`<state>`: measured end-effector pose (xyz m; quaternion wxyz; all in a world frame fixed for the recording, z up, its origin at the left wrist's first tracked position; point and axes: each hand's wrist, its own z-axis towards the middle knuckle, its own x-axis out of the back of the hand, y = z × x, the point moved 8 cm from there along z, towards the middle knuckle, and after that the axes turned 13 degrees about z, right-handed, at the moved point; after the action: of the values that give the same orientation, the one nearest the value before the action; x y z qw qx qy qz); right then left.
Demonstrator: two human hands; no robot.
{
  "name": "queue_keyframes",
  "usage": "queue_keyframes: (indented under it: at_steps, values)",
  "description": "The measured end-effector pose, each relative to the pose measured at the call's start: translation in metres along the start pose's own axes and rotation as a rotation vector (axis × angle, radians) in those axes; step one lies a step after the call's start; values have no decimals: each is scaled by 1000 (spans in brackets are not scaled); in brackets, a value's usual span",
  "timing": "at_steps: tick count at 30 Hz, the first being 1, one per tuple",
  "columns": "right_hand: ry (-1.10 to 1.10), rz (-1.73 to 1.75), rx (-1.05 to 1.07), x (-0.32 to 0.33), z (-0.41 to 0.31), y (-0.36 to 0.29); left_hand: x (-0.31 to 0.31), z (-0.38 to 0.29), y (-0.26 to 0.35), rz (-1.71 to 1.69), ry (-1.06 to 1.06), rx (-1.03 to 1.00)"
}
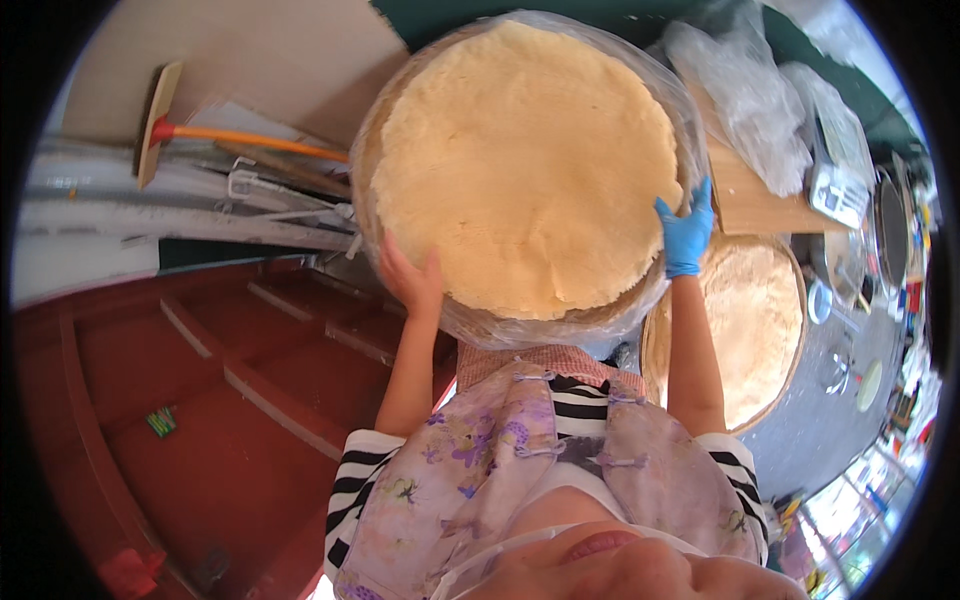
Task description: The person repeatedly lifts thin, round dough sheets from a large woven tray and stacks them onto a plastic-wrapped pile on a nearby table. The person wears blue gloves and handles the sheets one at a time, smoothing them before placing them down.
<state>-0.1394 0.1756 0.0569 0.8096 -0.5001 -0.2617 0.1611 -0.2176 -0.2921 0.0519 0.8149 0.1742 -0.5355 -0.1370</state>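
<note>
A large round tray [495, 330], lined with clear plastic film, is held up in front of my body. On it lies a broad, flat, pale yellow sheet of dough [525, 165] with ragged edges and a crease near its front. My bare left hand [412, 277] grips the tray's near left rim, thumb over the dough's edge. At the right rim, my right hand [688, 232] in a blue glove holds on, its thumb towards the dough. The fingers under the tray are hidden.
A second round tray of dough [750, 322] sits lower, at the right. Plastic bags [750, 105] and a scale [838, 193] lie on a wooden board [757, 199]. An orange-handled broom-like tool [255, 140] leans at left, above a dark red framed panel [247, 450].
</note>
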Motion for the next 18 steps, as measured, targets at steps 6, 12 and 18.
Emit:
queue_keyframes:
  at_steps: [6, 12, 18]
  values:
    - [-719, -446, 223, -73, -81, -18, -77, -78, 65, 293, -568, -566]
    - [-554, -91, 241, -5, -92, -15, -64, -87, 74, 245, -482, -684]
    - [-300, -38, -114, 196, -164, 102, -25, -170, 226, -99, -210, -859]
